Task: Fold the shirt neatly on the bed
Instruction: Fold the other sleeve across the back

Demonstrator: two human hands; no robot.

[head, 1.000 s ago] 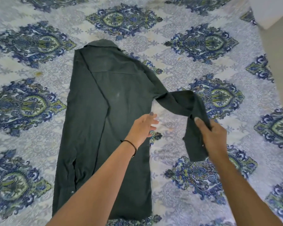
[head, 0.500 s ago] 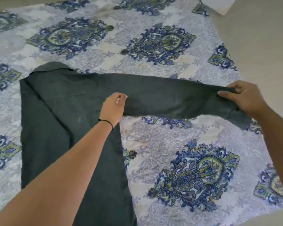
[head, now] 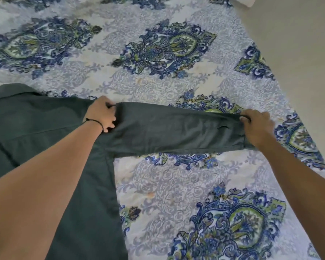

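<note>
Shirt body: nearest me, the dark green woven cotton-look long-sleeved shirt (head: pixel 36 128) lies flat on the bed, its trunk running down under my left forearm and off the bottom edge of view.

Left hand: my left hand (head: pixel 101 114) is at the shoulder seam, fingers (head: pixel 111 107) curled tight and pinching a gather of cloth where the sleeve joins the body. A thin black band sits on that wrist.

Sleeve: the shirt's right-hand sleeve (head: pixel 176 132) is drawn out sideways between my two hands, mostly smooth, with one small ripple near the cuff end.

Right hand: my right hand (head: pixel 257 126) has the cuff, fingertips (head: pixel 245 119) pinched on the top edge and the palm over the end. I can't see my thumb underneath.

Handling: I'd judge this fabric light and soft, with no stiffness to hold a line on its own. It will sag wherever I let go. Seam and cuff look the best holds, since stitching gives something firm to grip.

Collar: further off, the collar (head: pixel 13 91) peeks out at the left edge.

Bed: beyond everything, the pale bedsheet with blue and green ornate medallions (head: pixel 158 76) spreads to the far edge.
</note>
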